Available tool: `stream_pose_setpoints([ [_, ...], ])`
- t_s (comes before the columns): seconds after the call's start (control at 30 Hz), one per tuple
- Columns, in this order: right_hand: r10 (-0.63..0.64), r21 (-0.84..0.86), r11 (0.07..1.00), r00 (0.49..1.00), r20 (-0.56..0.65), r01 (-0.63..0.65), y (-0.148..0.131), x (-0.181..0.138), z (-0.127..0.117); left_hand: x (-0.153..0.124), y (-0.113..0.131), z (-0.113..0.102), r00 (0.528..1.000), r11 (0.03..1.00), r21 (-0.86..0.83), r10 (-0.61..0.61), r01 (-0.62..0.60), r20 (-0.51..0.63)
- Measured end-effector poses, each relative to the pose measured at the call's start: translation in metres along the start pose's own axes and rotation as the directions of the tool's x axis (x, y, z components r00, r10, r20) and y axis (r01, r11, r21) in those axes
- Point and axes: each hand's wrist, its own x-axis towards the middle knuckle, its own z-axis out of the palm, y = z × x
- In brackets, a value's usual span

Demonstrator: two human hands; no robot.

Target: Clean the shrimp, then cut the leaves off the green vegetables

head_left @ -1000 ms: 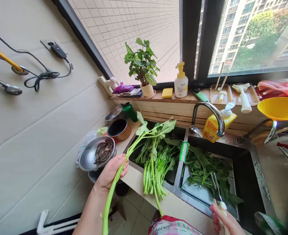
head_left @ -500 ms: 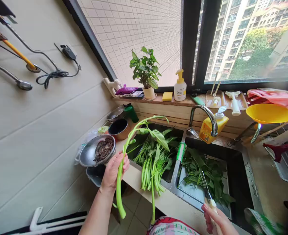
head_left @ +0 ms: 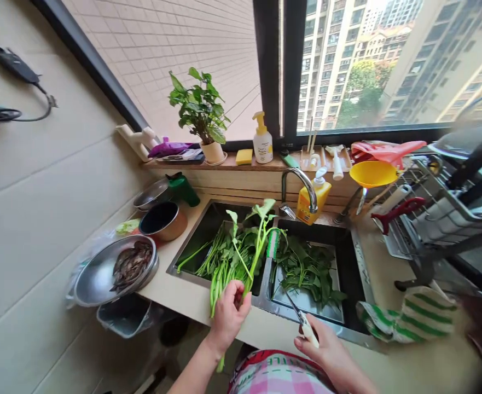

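Observation:
My left hand [head_left: 228,314] is closed round a long green vegetable stalk [head_left: 254,253]. The stalk's leafy top rises over the divider between the two sink basins, and its cut end hangs below my wrist. A bunch of the same green stalks [head_left: 220,262] lies over the front rim of the left basin. My right hand [head_left: 323,345] grips a small white-handled knife [head_left: 302,320], blade pointing toward the right basin. Loose green leaves [head_left: 306,268] lie in the right basin [head_left: 347,246].
A steel bowl [head_left: 97,273] with dark pieces sits left on the counter, beside a brown pot [head_left: 162,221]. A faucet [head_left: 302,183], yellow bottle [head_left: 314,197], potted plant [head_left: 199,109], dish rack [head_left: 441,219] and striped cloth [head_left: 408,317] surround the sink. A bin [head_left: 126,314] stands below.
My left hand has carried the stalk from out over the floor rightward, to the sink's front edge by the bunch. The view has swung right. My right hand keeps the knife.

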Motion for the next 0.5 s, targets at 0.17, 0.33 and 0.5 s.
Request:
stream_pose_setpoints([
  [0.17,-0.01,-0.176,0.984,0.998,-0.056,0.0,-0.002,-0.017,-0.007,-0.007,-0.002,0.038,0.995,0.998,-0.009,0.067,-0.066,0.073],
  [0.33,0.062,-0.238,0.967,0.99,-0.128,-0.091,0.013,-0.024,-0.011,-0.008,-0.007,0.065,0.961,0.949,0.211,0.195,-0.235,0.195],
  [0.5,0.081,-0.184,0.976,0.981,-0.179,-0.114,0.029,-0.025,-0.013,-0.009,-0.005,0.082,0.93,0.883,0.343,0.227,-0.322,0.289],
])
